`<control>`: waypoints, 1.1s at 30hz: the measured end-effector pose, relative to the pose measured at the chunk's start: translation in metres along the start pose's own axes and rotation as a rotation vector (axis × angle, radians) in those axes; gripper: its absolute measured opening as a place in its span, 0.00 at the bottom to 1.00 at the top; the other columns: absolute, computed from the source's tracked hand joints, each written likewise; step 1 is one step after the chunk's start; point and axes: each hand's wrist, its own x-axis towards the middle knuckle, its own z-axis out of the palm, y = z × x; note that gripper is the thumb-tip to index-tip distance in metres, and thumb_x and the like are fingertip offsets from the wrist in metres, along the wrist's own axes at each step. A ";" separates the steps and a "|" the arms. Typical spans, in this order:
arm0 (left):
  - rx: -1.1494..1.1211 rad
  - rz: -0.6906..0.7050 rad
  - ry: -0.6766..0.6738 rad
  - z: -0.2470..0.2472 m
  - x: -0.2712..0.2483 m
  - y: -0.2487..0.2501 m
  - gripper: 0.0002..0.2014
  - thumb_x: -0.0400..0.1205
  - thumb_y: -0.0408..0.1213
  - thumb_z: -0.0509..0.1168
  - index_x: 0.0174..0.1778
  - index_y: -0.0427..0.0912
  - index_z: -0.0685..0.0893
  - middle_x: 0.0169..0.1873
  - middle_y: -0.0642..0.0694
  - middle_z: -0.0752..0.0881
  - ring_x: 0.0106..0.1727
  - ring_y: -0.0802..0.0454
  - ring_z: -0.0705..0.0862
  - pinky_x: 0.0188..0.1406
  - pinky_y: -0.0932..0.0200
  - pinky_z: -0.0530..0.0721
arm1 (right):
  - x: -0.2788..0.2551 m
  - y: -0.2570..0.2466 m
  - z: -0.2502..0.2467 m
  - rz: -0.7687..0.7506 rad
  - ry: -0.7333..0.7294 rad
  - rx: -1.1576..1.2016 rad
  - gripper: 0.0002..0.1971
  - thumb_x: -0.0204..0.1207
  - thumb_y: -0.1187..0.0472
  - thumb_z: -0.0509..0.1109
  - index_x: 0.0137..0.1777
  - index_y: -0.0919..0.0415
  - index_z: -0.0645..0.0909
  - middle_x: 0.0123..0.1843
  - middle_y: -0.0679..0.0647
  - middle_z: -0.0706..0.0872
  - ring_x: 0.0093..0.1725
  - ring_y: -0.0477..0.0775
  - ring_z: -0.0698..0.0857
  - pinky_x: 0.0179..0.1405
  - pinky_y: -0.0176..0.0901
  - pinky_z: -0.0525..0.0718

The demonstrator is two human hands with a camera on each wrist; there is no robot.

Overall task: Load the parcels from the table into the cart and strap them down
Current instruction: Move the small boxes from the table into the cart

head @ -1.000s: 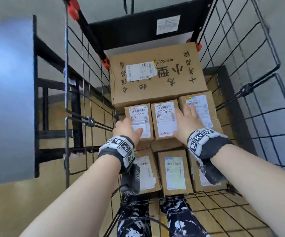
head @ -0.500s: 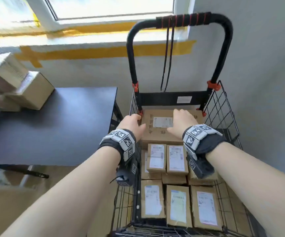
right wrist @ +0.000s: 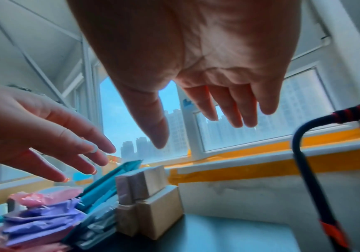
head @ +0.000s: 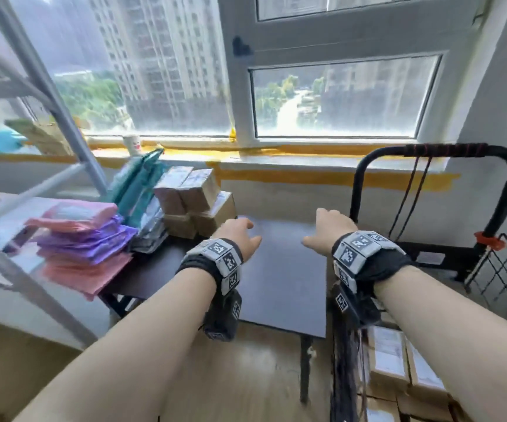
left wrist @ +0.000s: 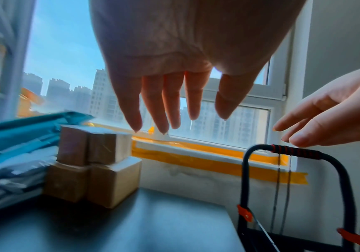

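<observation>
Both my hands hover empty above the dark table (head: 279,269), fingers straight and spread. My left hand (head: 240,236) is just right of a small stack of brown cardboard parcels (head: 194,205), not touching it. My right hand (head: 322,233) is beside it, nearer the cart. The left wrist view shows the left hand (left wrist: 164,105) above the parcels (left wrist: 95,163); the right wrist view shows the right hand (right wrist: 198,116) above the same stack (right wrist: 146,204). The black wire cart (head: 502,269) stands to the right with labelled parcels (head: 398,370) inside. Dark strap cords (head: 410,193) hang from its handle (head: 444,150).
Pink and purple mailer bags (head: 81,239) and teal mailers (head: 136,184) are piled on the table's left part. A grey metal shelf frame (head: 48,95) stands at the far left. A paper cup (head: 132,144) sits on the window sill behind the table.
Both hands left the parcels in the cart and swung up and left over the table. My view rose from the cart to the table and window.
</observation>
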 end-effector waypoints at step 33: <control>0.067 -0.254 0.055 -0.081 0.239 -0.245 0.31 0.78 0.50 0.66 0.75 0.45 0.68 0.71 0.39 0.72 0.72 0.39 0.72 0.72 0.47 0.73 | 0.282 -0.285 0.088 -0.184 -0.055 0.032 0.34 0.72 0.49 0.69 0.77 0.48 0.61 0.79 0.63 0.55 0.75 0.67 0.62 0.66 0.56 0.72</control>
